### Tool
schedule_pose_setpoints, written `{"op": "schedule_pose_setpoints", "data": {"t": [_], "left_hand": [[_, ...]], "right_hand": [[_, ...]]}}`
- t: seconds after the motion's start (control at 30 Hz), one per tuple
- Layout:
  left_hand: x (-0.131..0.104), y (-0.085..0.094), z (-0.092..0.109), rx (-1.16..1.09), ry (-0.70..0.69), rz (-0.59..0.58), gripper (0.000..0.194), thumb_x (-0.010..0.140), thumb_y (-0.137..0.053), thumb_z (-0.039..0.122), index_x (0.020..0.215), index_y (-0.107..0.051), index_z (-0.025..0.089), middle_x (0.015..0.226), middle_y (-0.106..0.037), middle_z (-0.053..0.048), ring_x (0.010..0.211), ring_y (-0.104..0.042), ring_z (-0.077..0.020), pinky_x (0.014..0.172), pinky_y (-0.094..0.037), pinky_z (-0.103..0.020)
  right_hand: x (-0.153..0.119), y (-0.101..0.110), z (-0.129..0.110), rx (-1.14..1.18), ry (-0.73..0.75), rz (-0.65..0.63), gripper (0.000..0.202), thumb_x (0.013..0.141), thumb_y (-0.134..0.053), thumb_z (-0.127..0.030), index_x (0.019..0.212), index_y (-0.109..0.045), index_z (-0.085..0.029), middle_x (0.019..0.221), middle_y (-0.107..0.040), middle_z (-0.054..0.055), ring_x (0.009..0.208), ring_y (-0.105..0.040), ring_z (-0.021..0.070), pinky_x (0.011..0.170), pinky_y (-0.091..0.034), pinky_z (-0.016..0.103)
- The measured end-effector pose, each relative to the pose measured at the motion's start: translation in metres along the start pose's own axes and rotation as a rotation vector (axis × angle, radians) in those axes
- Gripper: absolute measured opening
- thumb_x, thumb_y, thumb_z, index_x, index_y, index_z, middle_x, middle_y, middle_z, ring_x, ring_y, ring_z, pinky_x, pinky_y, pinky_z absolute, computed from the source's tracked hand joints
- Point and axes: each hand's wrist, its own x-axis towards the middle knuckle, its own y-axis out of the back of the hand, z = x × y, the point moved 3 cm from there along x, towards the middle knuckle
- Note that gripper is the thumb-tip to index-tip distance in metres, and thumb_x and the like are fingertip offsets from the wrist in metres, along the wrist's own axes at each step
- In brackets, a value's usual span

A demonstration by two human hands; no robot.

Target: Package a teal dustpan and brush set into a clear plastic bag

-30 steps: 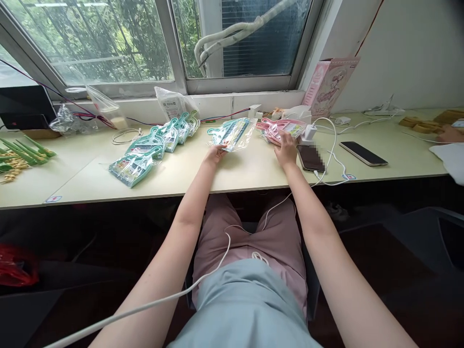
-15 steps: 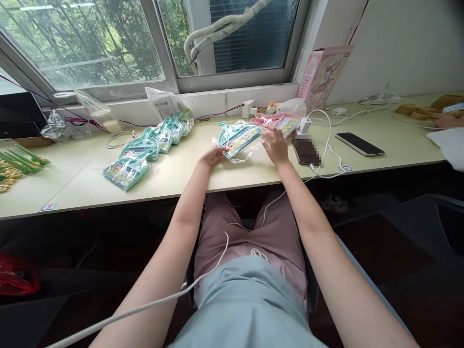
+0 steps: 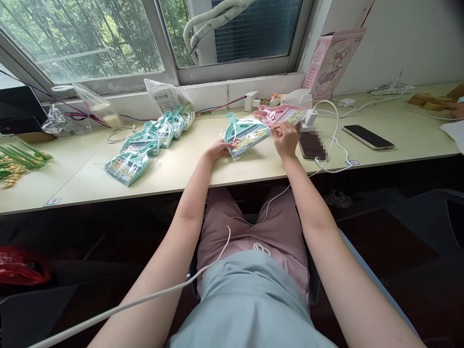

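Note:
Between my hands lies a teal mini dustpan and brush set (image 3: 248, 135) in clear plastic wrap, tilted a little on the table. My left hand (image 3: 218, 150) grips its lower left corner, thumb on top. At the right end, my right hand (image 3: 285, 138) pinches the edge of the wrap with its fingertips. A pink dustpan set (image 3: 279, 115) lies just behind my right hand, partly covered by it. Several more wrapped teal sets overlap in a row to the left, the nearest dustpan set (image 3: 130, 164) close to the table's front edge.
Right of my hand are a phone (image 3: 311, 145) on a white cable and a second dark phone (image 3: 368, 137). A pink box (image 3: 333, 65) stands by the wall. Green stems (image 3: 27, 155) lie far left. Another person's hand (image 3: 456, 110) shows at the right edge.
My right hand has closed from loosely spread fingers to a pinch at the set's right end. The wrap's loose front flap no longer hangs out over the table. The view has shifted slightly.

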Motion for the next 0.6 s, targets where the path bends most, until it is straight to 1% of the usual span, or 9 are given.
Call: {"op": "schedule_pose_setpoints", "data": {"t": [0.13, 0.23, 0.33, 0.5, 0.6], "left_hand": [[-0.003, -0.006, 0.002, 0.047, -0.024, -0.038, 0.038, 0.068, -0.073, 0.002, 0.103, -0.062, 0.010, 0.095, -0.073, -0.011, 0.078, -0.071, -0.0182, 0.076, -0.058, -0.031], [-0.004, -0.008, 0.001, 0.085, -0.029, -0.059, 0.038, 0.066, -0.074, 0.003, 0.102, -0.063, 0.011, 0.094, -0.073, -0.010, 0.078, -0.070, -0.0185, 0.076, -0.058, -0.031], [-0.002, -0.007, -0.001, 0.118, -0.018, -0.047, 0.037, 0.064, -0.075, 0.003, 0.098, -0.063, 0.012, 0.090, -0.072, -0.008, 0.078, -0.070, -0.0190, 0.077, -0.059, -0.031], [0.004, -0.006, -0.004, 0.155, -0.009, -0.051, 0.035, 0.063, -0.077, 0.003, 0.095, -0.065, 0.013, 0.088, -0.071, -0.008, 0.081, -0.071, -0.0212, 0.084, -0.058, -0.036], [0.003, -0.008, -0.003, 0.181, 0.000, -0.068, 0.033, 0.064, -0.077, 0.005, 0.094, -0.065, 0.012, 0.088, -0.072, -0.009, 0.081, -0.071, -0.0218, 0.085, -0.058, -0.037]], "right_hand": [[0.000, -0.002, 0.002, -0.051, 0.014, -0.004, 0.044, 0.102, -0.028, -0.045, 0.111, -0.064, -0.022, 0.111, -0.065, 0.014, 0.116, -0.057, 0.0302, 0.101, -0.048, 0.051], [0.000, -0.005, 0.004, -0.046, 0.003, -0.002, 0.045, 0.102, -0.026, -0.046, 0.111, -0.063, -0.021, 0.112, -0.064, 0.015, 0.117, -0.056, 0.0303, 0.101, -0.047, 0.051], [0.000, -0.008, 0.006, -0.024, -0.013, -0.024, 0.044, 0.102, -0.028, -0.045, 0.110, -0.063, -0.021, 0.112, -0.064, 0.015, 0.115, -0.057, 0.0301, 0.100, -0.048, 0.050], [-0.001, -0.014, 0.009, 0.017, -0.042, -0.098, 0.040, 0.101, -0.033, -0.046, 0.104, -0.064, -0.021, 0.108, -0.064, 0.014, 0.110, -0.059, 0.0298, 0.096, -0.051, 0.047], [-0.001, -0.016, 0.010, 0.020, -0.059, -0.114, 0.042, 0.101, -0.033, -0.049, 0.105, -0.064, -0.020, 0.111, -0.063, 0.014, 0.109, -0.060, 0.0296, 0.094, -0.052, 0.046]]}}
